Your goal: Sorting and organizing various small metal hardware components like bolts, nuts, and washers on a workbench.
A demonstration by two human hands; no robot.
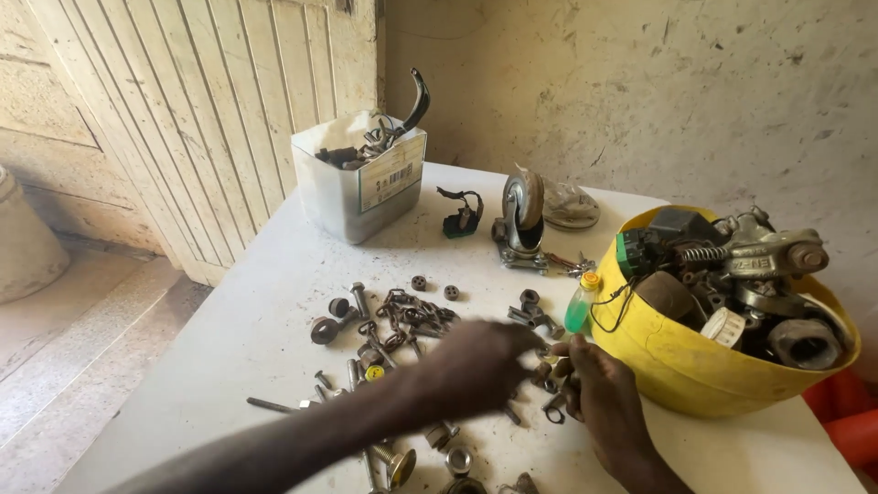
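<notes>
Bolts and nuts (549, 370) lie under both hands, left hand (476, 366), right hand (599, 393).

Rough workshop corner: table (229, 348) strewn with bolts (358, 297), scrap-filled yellow bowl (677, 357).

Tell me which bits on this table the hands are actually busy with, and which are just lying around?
In hand:
left hand
right hand
small nuts and bolts at the fingertips

Lying about:
rusty chain
caster wheel
green bottle
yellow helmet full of scrap
white box of parts
</notes>
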